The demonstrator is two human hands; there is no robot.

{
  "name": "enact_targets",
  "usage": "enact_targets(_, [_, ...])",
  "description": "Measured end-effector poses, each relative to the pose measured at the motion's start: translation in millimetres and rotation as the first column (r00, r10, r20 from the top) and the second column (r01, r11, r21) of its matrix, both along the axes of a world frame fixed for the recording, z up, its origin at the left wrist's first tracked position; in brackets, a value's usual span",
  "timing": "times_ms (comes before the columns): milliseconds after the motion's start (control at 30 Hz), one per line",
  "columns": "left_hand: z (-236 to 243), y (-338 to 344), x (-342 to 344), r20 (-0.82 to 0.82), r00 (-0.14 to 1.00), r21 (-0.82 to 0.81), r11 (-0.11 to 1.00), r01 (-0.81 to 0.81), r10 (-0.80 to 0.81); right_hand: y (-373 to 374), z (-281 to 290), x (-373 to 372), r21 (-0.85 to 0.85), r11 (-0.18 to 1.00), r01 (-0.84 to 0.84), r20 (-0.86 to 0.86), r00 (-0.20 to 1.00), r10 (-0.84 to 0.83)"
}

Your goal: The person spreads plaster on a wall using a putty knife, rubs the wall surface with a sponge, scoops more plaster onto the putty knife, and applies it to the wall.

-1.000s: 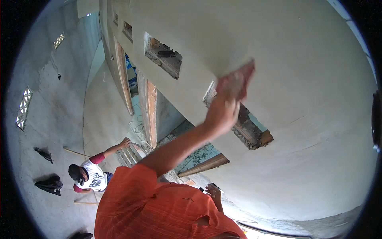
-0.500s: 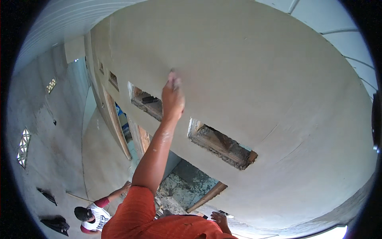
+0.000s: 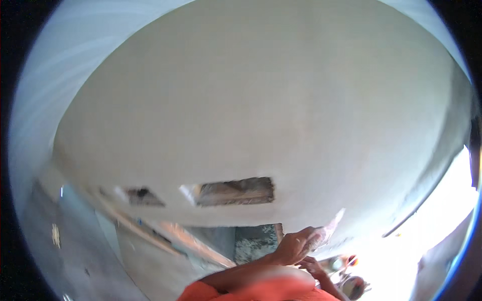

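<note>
My left arm (image 3: 251, 266) reaches across to the right, low in the picture. My left hand (image 3: 296, 246) is closed on a pale, flat, blade-like tool (image 3: 332, 224), whose narrow end points up and right; motion smears it, and its exact kind does not show. Just below and beside it is my right hand (image 3: 314, 267), fingers bent; what they hold, if anything, is hidden. Both hands are in front of the lower part of a large, smooth, beige plastered wall (image 3: 281, 100).
Rough-edged rectangular recesses cut the wall, one wide recess (image 3: 236, 191) and a smaller recess (image 3: 143, 196) to its left. Below them is an opening (image 3: 256, 243) with a mottled surface behind. Buckets or tubs (image 3: 354, 286) stand lower right, near a glaring bright area (image 3: 401, 261).
My left hand has come down off the wall and across to the right, beside my right hand. The view has turned rightward, and the co-worker at lower left is out of sight.
</note>
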State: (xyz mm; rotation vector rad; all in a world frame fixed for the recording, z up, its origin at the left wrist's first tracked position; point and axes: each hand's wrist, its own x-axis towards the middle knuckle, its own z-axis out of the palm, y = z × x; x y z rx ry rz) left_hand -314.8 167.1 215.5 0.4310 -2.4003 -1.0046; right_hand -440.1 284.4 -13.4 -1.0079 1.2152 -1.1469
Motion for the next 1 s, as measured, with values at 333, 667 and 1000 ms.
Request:
enact_targets(333, [-169.5, 49.6, -80.8, 0.302, 0.944, 0.641, 0.762, -0.096, -0.135, 98.1, -10.0, 14.2, -0.148, 0.694, 0.705, 0.768, 0.524, -0.368])
enact_targets(667, [-305.5, 26.3, -6.9, 0.669, 0.336, 0.719, 0.691, -0.068, -0.663, 146.7, -286.4, 127.4, 0.561, 0.009, 0.828, -0.053, 0.046, -0.998])
enact_targets(1000, [-412.5, 5.8, 138.7, 0.895, 0.088, 0.445, 0.864, -0.237, -0.437, 241.0, -465.0, 98.6, 0.574, -0.537, 0.618, -0.75, 0.134, -0.648])
